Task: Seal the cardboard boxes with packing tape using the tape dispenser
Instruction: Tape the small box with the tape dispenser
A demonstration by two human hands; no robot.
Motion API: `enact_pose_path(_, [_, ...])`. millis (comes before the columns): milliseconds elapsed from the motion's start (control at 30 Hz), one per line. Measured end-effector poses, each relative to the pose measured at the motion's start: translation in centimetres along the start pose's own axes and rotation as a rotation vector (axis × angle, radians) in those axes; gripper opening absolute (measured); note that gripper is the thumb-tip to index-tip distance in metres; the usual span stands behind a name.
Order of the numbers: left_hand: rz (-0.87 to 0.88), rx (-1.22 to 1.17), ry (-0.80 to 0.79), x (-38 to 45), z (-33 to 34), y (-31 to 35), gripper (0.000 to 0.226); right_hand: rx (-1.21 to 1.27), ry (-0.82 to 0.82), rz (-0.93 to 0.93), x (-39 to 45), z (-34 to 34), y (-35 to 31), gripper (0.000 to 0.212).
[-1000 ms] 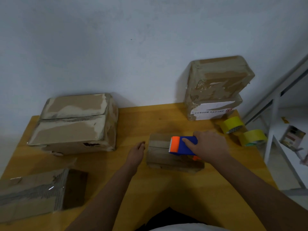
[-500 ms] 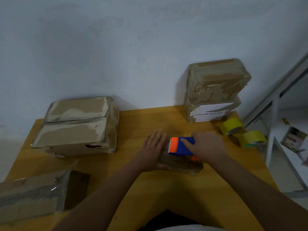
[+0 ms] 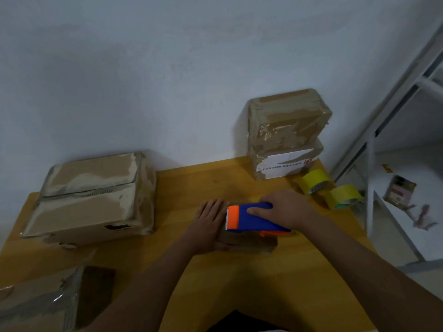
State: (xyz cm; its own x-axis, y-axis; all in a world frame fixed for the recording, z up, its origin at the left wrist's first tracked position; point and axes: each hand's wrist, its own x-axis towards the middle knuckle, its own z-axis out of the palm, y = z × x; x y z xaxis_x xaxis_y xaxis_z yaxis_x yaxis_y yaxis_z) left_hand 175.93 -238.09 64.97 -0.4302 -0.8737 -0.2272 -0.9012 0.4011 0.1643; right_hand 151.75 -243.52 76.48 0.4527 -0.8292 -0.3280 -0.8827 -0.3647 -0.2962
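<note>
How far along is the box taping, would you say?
Done, it seems: the two stacked boxes by the wall are wrapped in tape. In hand: the right hand holds the blue and orange tape dispenser on the small box, which the left hand presses flat. Left, probably: the big box, whose top seam looks open, and the box at the near left.

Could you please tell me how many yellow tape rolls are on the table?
2: one roll beside the stacked boxes, the other roll just right of it at the table's edge. None seems hidden.
</note>
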Motion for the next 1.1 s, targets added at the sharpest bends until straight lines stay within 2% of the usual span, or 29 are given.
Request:
enact_pose_path(433, [0.011,0.04,0.017,0.1,0.2,-0.7,0.118,0.131,-0.091,0.004,-0.7,-1.2,3.0,0.042])
enact_pose_path(633, [0.014,0.04,0.009,0.5,-0.1,-0.6,0.115,0.171,-0.046,0.095,-2.3,-1.5,8.5,0.05])
enact_pose_path(867, [0.036,0.041,-0.02,0.4,-0.6,-0.6,0.122,0.313,-0.016,0.111,-3.5,1.8,10.7,0.044])
enact_pose_path(967, [0.003,0.11,-0.064,1.6,-1.8,0.9,0.13,0.381,-0.005,0.124,-3.6,2.3,11.3,0.041])
enact_pose_path(1100, [0.033,0.126,-0.061,4.4,-1.2,4.6,0.127,0.412,-0.016,0.147,-3.7,3.1,11.7,0.041])
